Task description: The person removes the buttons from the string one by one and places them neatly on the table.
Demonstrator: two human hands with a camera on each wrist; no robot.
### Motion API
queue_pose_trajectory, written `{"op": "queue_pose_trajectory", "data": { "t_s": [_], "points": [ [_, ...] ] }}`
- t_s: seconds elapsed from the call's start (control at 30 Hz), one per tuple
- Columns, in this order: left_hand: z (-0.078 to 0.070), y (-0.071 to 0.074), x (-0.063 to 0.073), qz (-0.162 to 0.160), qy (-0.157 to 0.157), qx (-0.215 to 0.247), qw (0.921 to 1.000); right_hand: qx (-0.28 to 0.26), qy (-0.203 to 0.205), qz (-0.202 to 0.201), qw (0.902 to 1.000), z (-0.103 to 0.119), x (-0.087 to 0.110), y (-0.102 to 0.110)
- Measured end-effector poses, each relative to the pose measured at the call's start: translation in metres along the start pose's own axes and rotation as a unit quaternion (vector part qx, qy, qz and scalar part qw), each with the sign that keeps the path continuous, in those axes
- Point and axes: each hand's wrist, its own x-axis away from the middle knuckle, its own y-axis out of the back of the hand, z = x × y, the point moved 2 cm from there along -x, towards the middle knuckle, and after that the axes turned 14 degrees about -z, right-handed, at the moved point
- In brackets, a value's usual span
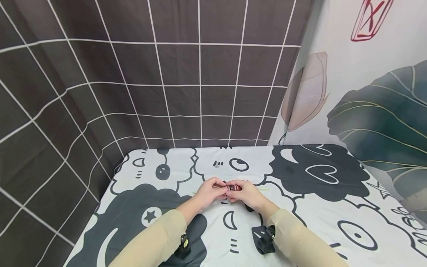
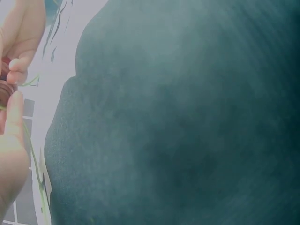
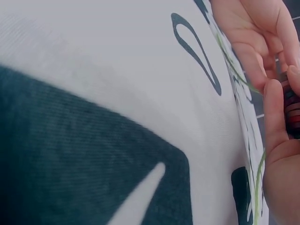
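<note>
- Small piece [image 1: 235, 188] was banded dark red and black.
- Thin strand [image 3: 258, 183] was green.
- Sleeves [image 1: 156, 237] were beige.
- Cloth [image 1: 213, 239] was white with dark-grey cloud shapes.
- Curtain [image 1: 180, 63] was dark grey, gridded white.

left hand [image 1: 211, 189], right hand [image 1: 246, 193], close together, pinching

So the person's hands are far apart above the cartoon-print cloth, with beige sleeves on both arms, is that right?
Not quite: the hands are not far apart. The head view shows the left hand and right hand close together, fingers meeting around a small dark red banded item. The cartoon-print cloth and beige sleeves are as you said.
</note>
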Motion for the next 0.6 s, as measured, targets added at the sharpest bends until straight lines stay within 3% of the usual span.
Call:
{"op": "queue_pose_trajectory", "data": {
  "t_s": [0.2,0.6],
  "points": [
    [0.014,0.000,-0.007,-0.008,-0.001,0.010,0.9999,0.005,-0.023,-0.007,0.9997,0.005,0.001,-0.001],
    [0.013,0.001,-0.007,0.000,0.003,0.012,0.9999,0.021,-0.023,-0.012,0.9994,0.003,0.001,0.003]
  ]
}}
